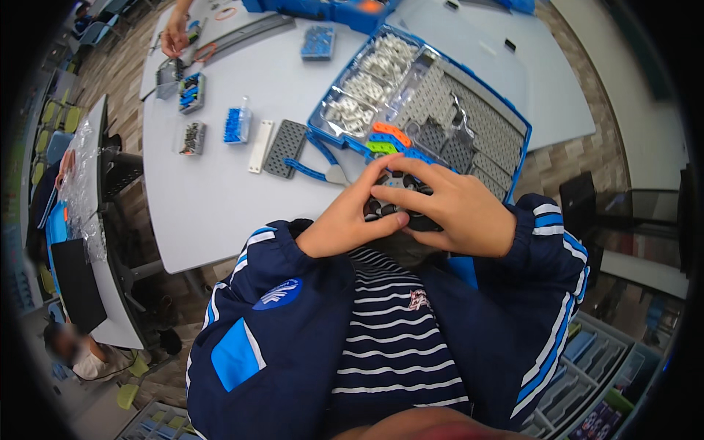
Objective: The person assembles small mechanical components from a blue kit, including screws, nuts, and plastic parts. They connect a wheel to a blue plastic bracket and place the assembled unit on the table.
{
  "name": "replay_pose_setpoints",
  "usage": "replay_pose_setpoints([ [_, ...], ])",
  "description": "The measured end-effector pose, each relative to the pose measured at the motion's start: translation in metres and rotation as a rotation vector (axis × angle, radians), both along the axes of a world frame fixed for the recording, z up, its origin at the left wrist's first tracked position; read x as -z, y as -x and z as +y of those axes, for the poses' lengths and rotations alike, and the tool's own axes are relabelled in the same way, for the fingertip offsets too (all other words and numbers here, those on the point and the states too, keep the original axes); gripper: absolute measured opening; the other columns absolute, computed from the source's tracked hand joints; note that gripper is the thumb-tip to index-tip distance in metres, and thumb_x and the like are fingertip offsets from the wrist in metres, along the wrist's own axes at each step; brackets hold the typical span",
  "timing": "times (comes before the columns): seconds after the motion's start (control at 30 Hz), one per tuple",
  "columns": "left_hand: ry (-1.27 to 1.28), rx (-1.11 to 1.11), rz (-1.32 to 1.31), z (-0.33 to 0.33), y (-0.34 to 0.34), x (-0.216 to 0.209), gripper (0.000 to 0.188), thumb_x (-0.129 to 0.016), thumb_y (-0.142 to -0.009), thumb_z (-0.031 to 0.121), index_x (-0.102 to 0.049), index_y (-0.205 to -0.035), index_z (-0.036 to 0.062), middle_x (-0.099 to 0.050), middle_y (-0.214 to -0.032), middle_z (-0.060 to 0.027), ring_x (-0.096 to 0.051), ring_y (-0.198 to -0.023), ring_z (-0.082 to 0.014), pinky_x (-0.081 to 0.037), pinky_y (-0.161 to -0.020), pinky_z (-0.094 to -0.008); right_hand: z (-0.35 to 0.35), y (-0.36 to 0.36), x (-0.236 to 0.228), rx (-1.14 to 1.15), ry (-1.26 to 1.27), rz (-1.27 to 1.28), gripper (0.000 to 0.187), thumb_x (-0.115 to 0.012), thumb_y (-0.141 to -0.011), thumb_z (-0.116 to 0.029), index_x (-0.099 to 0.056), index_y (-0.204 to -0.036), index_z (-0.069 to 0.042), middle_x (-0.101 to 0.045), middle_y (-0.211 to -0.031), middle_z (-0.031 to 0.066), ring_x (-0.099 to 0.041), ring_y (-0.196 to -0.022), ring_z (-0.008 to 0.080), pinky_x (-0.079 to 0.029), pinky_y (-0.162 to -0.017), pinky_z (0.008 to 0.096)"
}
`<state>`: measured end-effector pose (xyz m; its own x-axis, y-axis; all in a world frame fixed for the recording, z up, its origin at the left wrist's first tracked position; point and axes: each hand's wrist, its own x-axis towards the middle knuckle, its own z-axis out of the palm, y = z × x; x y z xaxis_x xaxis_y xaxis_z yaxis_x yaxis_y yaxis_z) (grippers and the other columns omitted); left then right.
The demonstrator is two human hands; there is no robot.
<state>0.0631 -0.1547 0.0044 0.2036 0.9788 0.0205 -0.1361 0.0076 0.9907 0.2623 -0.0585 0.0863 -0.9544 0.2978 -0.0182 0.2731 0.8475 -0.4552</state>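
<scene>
We see a small dark part with round holes, like a wheel or gear piece. It is held up close to the chest, just over the near edge of the white table. Both hands wrap around it, so most of it is hidden.

The left hand grips it from the left side, with fingers curled over the top and the thumb pushed against its lower edge. The right hand grips it from the right, with fingers laid flat across the front.

Just behind the hands sits a blue tray full of grey and white building pieces. Orange, green and blue curved bits lie at its near edge. A blue tool with two handles lies on the table beside the tray. Next to that are a dark plate with holes and a white strip. Farther left are little clear bags of blue and grey parts.

At the far end of the table, another person's hand touches some parts.
</scene>
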Motion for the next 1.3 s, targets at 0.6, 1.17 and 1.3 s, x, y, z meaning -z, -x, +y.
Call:
replay_pose_setpoints([
  [0.6, 0.159, -0.254, -0.365, 0.04, 0.053, -0.017, 0.069, -0.034, -0.103, 0.055, -0.054, -0.128, -0.0051, -0.055, -0.105, -0.0082, -0.041, -0.072, -0.0108, -0.034, -0.057, -0.0244, 0.062, -0.083, 0.026, 0.832, 1.637, 0.903, 0.056, -0.043, -0.109, -0.04, -0.044, -0.144, 0.004, -0.057, -0.126, 0.0194, -0.06, -0.105, 0.0248, -0.056, -0.081, 0.0355],
  [1.17, 0.148, -0.093, -0.104, 0.183, 0.151, -0.086, 0.044, -0.055, -0.103, 0.045, -0.064, -0.122, 0.0058, -0.07, -0.108, -0.0081, -0.066, -0.094, -0.0146, -0.051, -0.082, -0.0289, 0.213, 0.169, 0.015, 0.215, 1.397, 0.786, 0.027, -0.058, -0.105, -0.027, -0.063, -0.124, -0.009, -0.071, -0.112, 0.0025, -0.067, -0.103, 0.0141, -0.052, -0.094, 0.0375],
  [1.3, 0.244, -0.219, -0.059, 0.28, 0.207, -0.104, 0.028, -0.056, -0.099, 0.031, -0.059, -0.112, 0.0068, -0.06, -0.107, -0.0124, -0.061, -0.101, -0.0243, -0.053, -0.086, -0.0408, 0.291, 0.237, 0.021, 0.251, 1.468, 0.85, 0.03, -0.046, -0.109, -0.025, -0.063, -0.122, -0.003, -0.071, -0.11, 0.0092, -0.068, -0.1, 0.0198, -0.054, -0.088, 0.0386],
])
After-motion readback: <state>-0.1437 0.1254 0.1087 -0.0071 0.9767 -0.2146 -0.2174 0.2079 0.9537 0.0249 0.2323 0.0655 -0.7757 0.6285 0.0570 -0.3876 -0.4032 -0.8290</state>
